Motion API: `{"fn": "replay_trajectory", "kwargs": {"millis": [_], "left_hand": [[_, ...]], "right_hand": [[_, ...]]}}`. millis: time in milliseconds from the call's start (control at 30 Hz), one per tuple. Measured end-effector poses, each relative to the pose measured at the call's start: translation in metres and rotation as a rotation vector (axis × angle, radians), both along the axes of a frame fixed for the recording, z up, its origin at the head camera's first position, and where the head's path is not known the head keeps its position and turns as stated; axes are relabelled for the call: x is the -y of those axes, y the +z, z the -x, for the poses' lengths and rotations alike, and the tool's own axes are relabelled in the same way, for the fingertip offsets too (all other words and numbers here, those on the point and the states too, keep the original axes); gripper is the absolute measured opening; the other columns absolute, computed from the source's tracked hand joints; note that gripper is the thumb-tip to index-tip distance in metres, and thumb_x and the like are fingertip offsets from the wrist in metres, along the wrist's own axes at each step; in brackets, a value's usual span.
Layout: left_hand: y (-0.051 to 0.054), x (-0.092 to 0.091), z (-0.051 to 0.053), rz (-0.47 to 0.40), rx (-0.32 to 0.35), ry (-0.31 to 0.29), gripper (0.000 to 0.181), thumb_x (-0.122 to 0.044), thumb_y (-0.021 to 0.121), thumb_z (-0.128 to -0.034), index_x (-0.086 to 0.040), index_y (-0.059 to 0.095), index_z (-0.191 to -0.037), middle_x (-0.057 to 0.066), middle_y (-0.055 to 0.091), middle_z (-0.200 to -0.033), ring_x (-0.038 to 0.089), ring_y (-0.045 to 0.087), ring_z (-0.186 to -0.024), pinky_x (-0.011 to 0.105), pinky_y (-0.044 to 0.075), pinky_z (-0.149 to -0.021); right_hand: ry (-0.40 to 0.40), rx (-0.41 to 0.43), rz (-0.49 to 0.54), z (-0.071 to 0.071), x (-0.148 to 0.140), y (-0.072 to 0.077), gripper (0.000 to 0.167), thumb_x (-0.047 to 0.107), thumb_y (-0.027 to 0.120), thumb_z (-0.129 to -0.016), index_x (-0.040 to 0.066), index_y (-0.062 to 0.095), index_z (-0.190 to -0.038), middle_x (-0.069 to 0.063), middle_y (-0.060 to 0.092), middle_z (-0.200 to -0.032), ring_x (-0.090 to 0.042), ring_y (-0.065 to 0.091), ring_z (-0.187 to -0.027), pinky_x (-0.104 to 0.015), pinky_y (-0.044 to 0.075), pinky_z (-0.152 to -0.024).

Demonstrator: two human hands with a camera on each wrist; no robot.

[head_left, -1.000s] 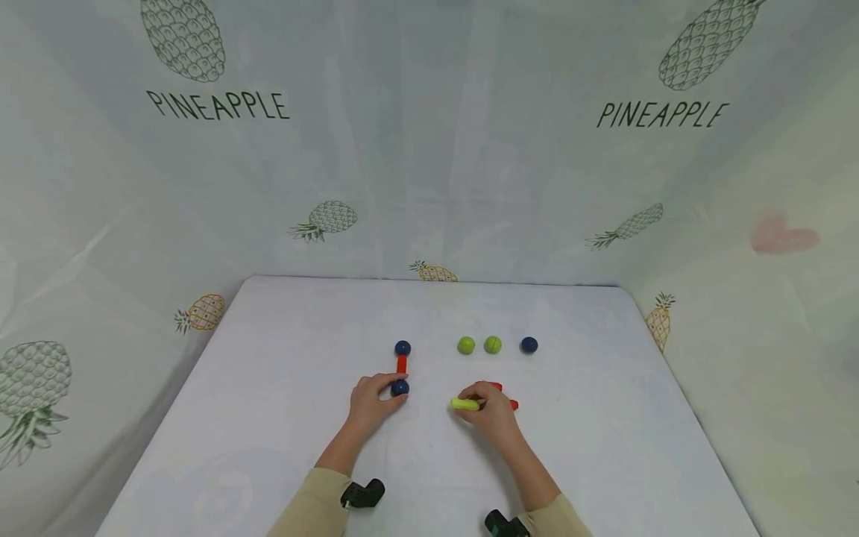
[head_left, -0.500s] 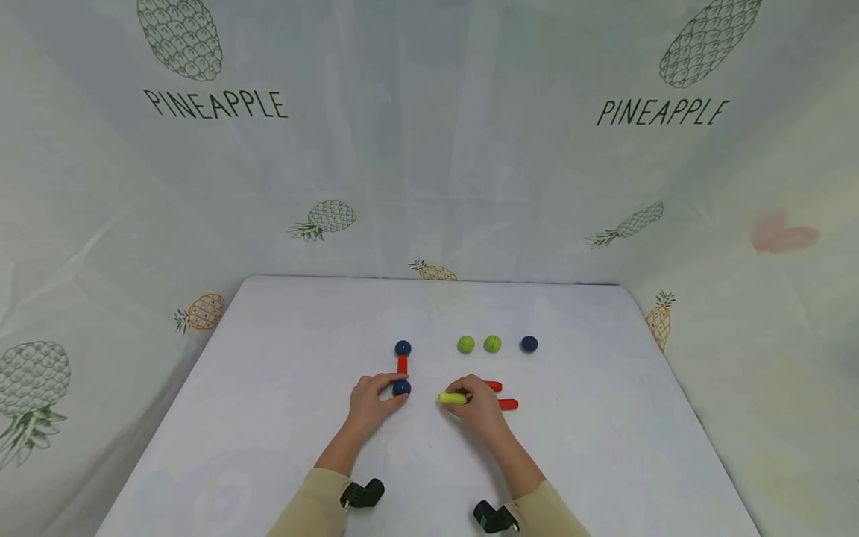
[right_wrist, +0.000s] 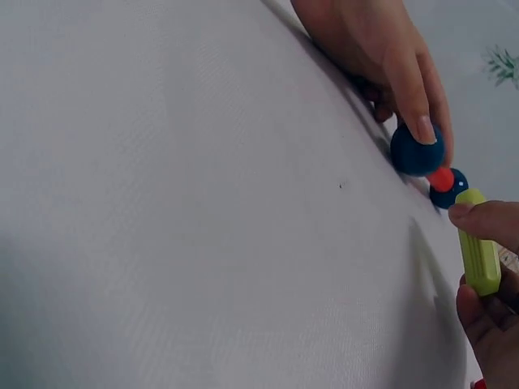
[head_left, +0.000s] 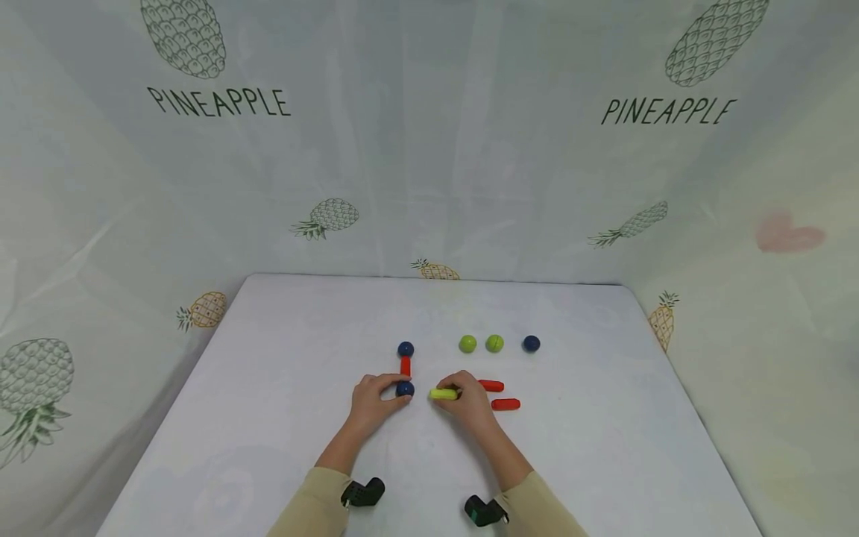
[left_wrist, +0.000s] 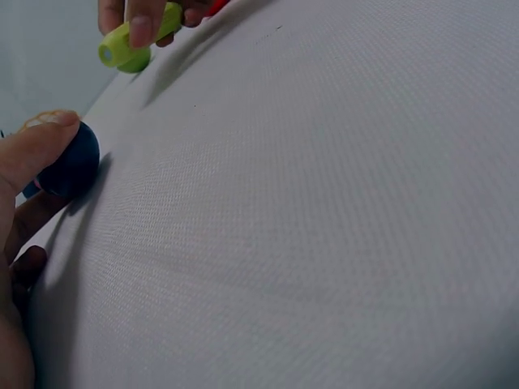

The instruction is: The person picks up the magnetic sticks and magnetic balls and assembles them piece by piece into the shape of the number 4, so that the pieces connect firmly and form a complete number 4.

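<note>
We see the right hand (head_left: 467, 403) bringing the yellow stick (head_left: 443, 394) leftward over the last second, step by step, towards the near ball (head_left: 405, 389). The stick now lies just to the right of the near ball, a small gap between them, its free end pointing that way. We judge from its separate shadow in the left wrist view that it is held up off the table (head_left: 295, 335). The right hand's thumb and fingers pinch it from both sides.

The left hand (head_left: 371, 399) has kept its place, thumb and finger clamped about the near ball. Beyond that ball, in line with it, run the red stick (head_left: 406, 365) and then the far ball (head_left: 406, 349), the three seeming to make one joined piece, though fingers cover part of the join.

The shift has also bared more of the two loose sticks (head_left: 506, 404), red ones to the right of the near ball, past the right hand. The green balls (head_left: 467, 344) and the spare ball (head_left: 531, 344), a blue one, sit farther off to the near ball's right and beyond it, unmoved as far as we can tell.

For the work in hand, we take this to mean the yellow stick and the near ball are nearly together, not yet touching.
</note>
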State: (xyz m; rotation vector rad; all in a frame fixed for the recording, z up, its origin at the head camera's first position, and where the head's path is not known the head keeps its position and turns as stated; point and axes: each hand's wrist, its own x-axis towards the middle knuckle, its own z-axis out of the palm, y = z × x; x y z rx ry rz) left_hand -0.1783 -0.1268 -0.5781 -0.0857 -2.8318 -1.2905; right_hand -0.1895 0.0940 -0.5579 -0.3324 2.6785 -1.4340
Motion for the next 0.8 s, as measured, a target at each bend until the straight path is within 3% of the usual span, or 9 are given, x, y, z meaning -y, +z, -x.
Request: {"fn": "replay_trajectory", "kwargs": {"millis": [533,800], "left_hand": [[-0.004,0.003,0.002,0.009,-0.048,-0.054,0.034,-0.032,0.080,-0.0809,-0.024,0.072,-0.113,-0.003,0.067,-0.114,0.020,0.048,-0.097,0.043,0.035,-0.083],[-0.003,0.003,0.001,0.012,-0.041,-0.065,0.033,-0.034,0.079,-0.0820,-0.025,0.072,-0.113,-0.005,0.066,-0.113,0.018,0.046,-0.094,0.040,0.033,-0.080]], "right_hand": [[0.039,-0.005,-0.007,0.002,0.012,-0.001,0.017,0.012,0.081,-0.080,0.014,0.071,-0.094,0.004,0.058,-0.091,-0.014,0.053,-0.083,-0.027,0.048,-0.075],[0.049,0.009,-0.012,0.005,0.017,-0.002,0.015,0.015,0.081,-0.081,0.015,0.071,-0.093,0.005,0.058,-0.091,-0.015,0.053,-0.083,-0.028,0.048,-0.075]]}}
